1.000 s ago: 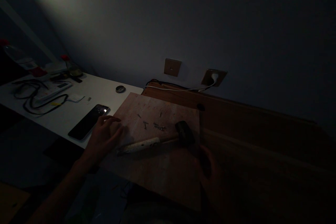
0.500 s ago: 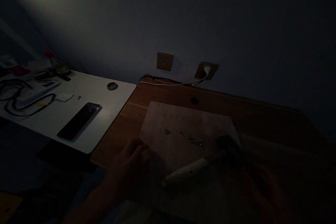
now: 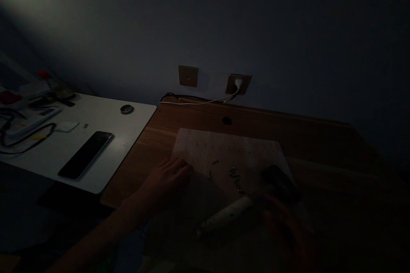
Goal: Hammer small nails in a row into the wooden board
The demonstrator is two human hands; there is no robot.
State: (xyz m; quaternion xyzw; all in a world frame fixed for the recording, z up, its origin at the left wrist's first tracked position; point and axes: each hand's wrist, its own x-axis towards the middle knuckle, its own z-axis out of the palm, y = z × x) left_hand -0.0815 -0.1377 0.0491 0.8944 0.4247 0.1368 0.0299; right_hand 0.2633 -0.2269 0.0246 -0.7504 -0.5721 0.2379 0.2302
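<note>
A hammer with a pale handle and a dark head lies slantwise on a light wooden board. My left hand rests on the board's left edge, palm down, fingers laid out and holding nothing visible. My right hand is close to the hammer, its fingers near where handle and head meet. Darkness and blur hide whether it grips the handle. Small metal pieces, like screws or nails, lie loose mid-board, some greenish. Dark dots run in a row across the board's far part.
The board sits on a brown wooden table against the wall. On the white table at left lie a phone, a tape roll and dark cables. A white plug is in the wall socket. The light is very dim.
My right hand has moved left, nearer the hammer's handle. My left hand has flattened on the board. Some small metal pieces lie differently, and the view has shifted slightly.
</note>
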